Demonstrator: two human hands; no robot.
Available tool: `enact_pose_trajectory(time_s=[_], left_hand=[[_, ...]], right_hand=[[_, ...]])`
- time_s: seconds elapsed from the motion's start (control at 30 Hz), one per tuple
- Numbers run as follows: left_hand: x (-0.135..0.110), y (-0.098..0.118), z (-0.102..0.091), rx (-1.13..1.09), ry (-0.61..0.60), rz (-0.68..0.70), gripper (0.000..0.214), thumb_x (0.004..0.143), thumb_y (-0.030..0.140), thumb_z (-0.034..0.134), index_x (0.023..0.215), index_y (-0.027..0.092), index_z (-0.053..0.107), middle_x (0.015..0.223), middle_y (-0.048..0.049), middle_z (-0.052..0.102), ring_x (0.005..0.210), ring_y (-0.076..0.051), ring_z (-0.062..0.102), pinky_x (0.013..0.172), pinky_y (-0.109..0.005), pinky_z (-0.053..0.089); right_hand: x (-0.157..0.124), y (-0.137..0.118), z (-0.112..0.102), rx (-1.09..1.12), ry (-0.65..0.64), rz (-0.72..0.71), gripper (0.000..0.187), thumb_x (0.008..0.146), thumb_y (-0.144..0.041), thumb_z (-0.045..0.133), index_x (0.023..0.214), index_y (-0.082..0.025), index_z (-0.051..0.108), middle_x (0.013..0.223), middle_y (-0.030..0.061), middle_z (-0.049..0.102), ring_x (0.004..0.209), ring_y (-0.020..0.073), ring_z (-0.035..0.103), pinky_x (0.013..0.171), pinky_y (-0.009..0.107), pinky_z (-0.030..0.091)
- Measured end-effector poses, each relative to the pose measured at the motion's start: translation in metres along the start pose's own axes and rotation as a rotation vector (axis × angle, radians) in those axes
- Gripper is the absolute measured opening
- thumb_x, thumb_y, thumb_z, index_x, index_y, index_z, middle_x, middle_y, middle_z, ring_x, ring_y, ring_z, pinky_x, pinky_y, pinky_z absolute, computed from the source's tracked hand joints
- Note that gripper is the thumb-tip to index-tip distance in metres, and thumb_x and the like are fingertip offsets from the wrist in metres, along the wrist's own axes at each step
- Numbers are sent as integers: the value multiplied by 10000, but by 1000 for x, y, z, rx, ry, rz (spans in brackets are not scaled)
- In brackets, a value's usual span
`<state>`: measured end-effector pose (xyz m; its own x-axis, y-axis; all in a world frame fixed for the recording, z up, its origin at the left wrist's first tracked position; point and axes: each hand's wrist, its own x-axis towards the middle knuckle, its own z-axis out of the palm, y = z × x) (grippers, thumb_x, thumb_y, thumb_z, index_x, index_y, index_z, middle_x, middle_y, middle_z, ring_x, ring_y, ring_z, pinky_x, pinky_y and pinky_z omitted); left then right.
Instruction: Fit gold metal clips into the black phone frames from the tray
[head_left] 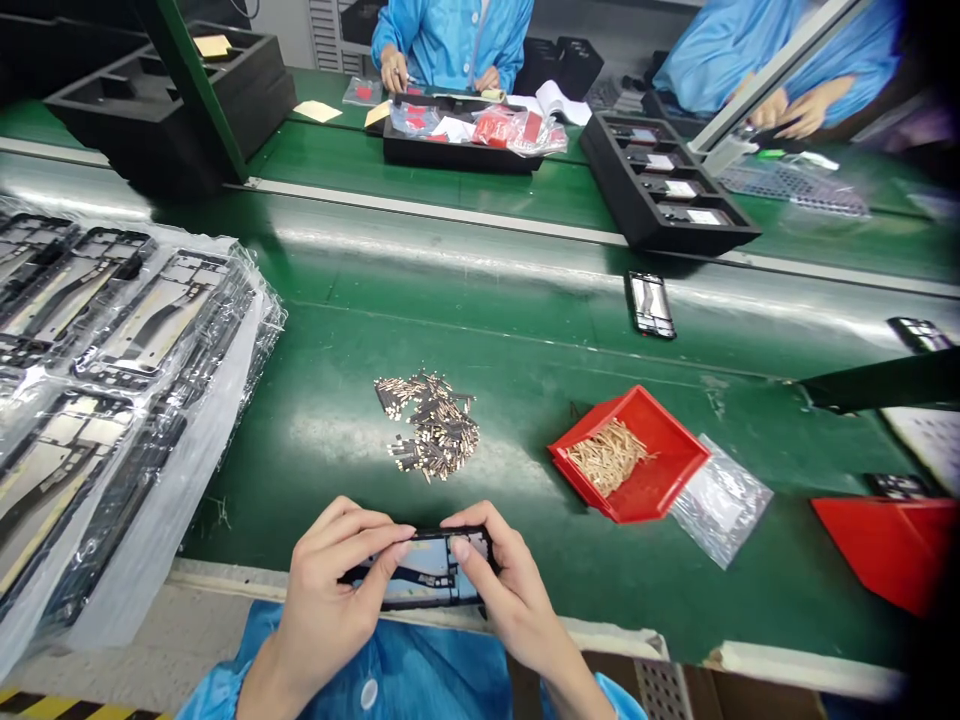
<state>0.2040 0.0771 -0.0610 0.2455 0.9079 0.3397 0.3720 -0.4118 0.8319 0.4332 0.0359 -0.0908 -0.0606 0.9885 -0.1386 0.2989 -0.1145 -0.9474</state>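
A phone frame [429,558] with a dark flex cable across its inside lies sideways between my hands, above the table's front edge. My left hand [337,575] is closed around its left end, thumb and forefinger meeting at the upper edge. Whether a small part sits in that pinch is hidden. The fingers of my right hand [506,580] wrap the right end, and its thumb presses on the inner face. Beyond the hands, a loose pile of small black and gold parts [435,425] lies on the green table [315,420].
Right of the pile, a red bin [667,460] holds thin tan pieces, with a clear bag [724,500] beside it. Stacked phone frames in plastic trays [150,320] fill the left. Another phone frame [651,304] lies farther back. Black trays [660,190] and two co-workers stand beyond.
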Motion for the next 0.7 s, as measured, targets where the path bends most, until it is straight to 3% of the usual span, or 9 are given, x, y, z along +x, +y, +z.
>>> enact_pose_trajectory(time_s=[0.13,0.23,0.37,0.43,0.53,0.6,0.7], left_hand=[[1,3,0,11,7,-5,223,1007,69,743,1099,239,853,945,-37,821,823,-182,686,694,-290,606],[2,3,-1,8,16,6,220,1007,59,737,1076,240,842,938,-29,828,822,-182,694,697,-293,603],[-1,0,-3,31,81,120,269,982,-16,725,1072,225,807,957,-28,848,816,-185,706,733,-326,587],[-4,-3,-3,50,95,180,320,968,-51,716,1110,223,798,983,-32,855,820,-189,716,739,-334,580],[-6,-8,-5,46,84,247,358,956,-82,699,1131,214,798,1014,-43,849,845,-191,721,759,-329,589],[-6,-15,-6,42,71,255,337,972,-48,706,1153,219,806,1018,-43,837,865,-196,708,764,-317,594],[-7,-31,-9,155,119,179,363,1018,152,762,1367,252,779,1182,-72,826,993,-256,684,793,-342,602]], right_hand=[[0,-2,3,24,48,7,367,1145,-549,577,1116,-221,739,949,51,749,849,205,700,751,279,587],[-1,-5,-3,-15,-3,-66,289,1133,-504,613,1215,-248,720,1054,56,751,934,212,715,855,300,602],[3,-5,-7,-11,-92,-191,220,1133,-416,624,1292,-270,663,1138,64,738,1022,214,717,924,310,588],[6,-5,-4,29,-116,-224,173,1147,-389,600,1249,-260,657,1116,65,741,988,207,717,900,308,583],[9,-8,1,11,-39,-256,191,1162,-390,570,1093,-240,666,969,40,722,855,185,681,789,282,547],[15,-12,1,-57,6,-260,235,1157,-398,577,1022,-230,671,890,21,698,798,174,645,746,273,503],[39,-19,-6,-37,-13,-172,235,1112,-421,659,995,-222,704,842,-9,681,761,158,598,751,274,456]])
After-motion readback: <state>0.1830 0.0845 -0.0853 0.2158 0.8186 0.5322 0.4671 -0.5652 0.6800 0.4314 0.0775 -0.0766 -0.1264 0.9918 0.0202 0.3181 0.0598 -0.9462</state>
